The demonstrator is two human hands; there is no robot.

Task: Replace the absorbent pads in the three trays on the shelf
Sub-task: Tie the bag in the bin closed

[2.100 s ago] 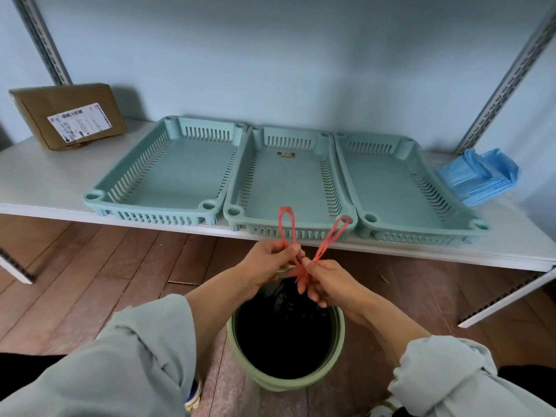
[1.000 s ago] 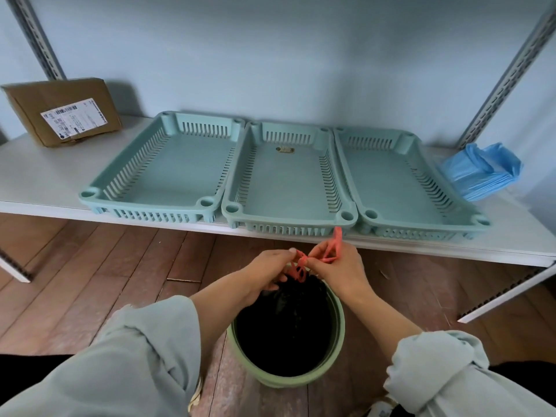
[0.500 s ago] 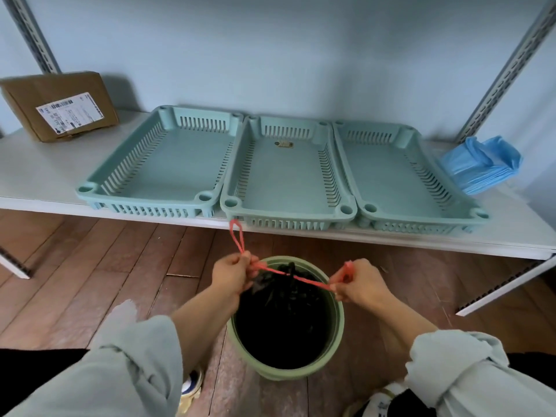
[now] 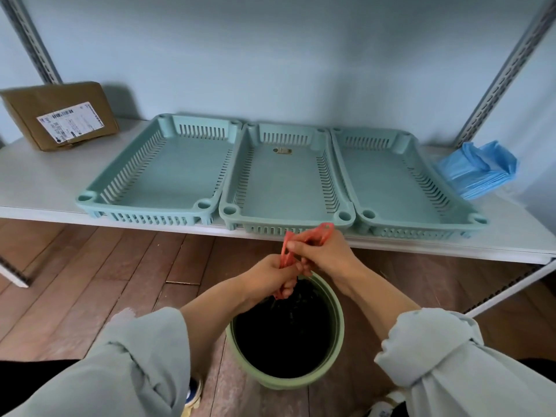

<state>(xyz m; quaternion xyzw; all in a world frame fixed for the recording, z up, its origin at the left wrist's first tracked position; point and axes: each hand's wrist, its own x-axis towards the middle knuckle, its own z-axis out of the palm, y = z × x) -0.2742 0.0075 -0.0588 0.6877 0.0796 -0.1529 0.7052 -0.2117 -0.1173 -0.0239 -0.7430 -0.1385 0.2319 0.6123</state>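
Observation:
Three pale green slotted trays stand side by side on the white shelf: the left tray, the middle tray and the right tray. No pad lies in any of them. A stack of blue pads sits at the shelf's right end. Below the shelf a green bin holds a black bag with red drawstrings. My left hand grips the strings just above the bag's gathered mouth. My right hand pinches the strings' loops a little higher.
A brown cardboard box with a white label leans at the shelf's left back. Slotted metal uprights rise at both sides. The bin stands on a wooden floor between my arms.
Half a second ago my hands were apart, pulling the red strings taut over the bin. They have come together again above the bag's mouth, right hand over the left.

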